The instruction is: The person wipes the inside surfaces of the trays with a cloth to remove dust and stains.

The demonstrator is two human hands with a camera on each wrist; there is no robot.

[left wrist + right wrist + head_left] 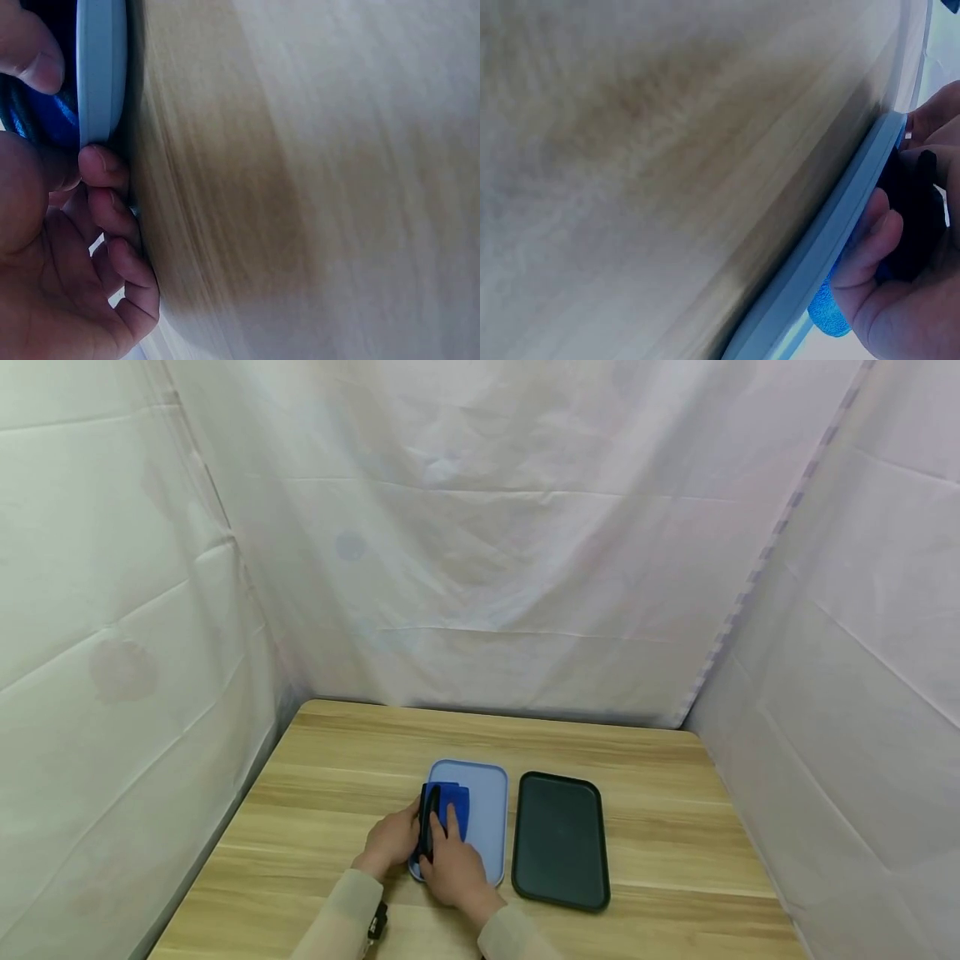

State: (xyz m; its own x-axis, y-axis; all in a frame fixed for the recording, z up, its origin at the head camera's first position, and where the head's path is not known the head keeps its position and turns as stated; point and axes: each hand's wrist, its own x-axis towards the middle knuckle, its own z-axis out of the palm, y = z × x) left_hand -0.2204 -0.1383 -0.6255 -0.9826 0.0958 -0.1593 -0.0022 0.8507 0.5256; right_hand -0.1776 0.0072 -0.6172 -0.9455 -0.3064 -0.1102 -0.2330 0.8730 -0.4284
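A soft blue-and-black folded thing [454, 802] lies on the left part of a light blue tray [489, 797]. Its blue surface looks fuzzy in the right wrist view; a long black part runs along its left side. My left hand [393, 841] is at the tray's left side, gripping the thing's black edge, with curled fingers right at the tray rim [101, 67]. From the near right my right hand [456, 868] holds the black part [911, 217], its thumb on the left and two fingers stretched over the blue. My palms hide its near end.
Right of the light blue tray lies a dark green tray [561, 839], a narrow strip of wood between them. Both stand on a wood-grain table [337, 760]. White cloth sheets [480, 568] hang behind and at both sides. A dark band [378, 922] is on my left wrist.
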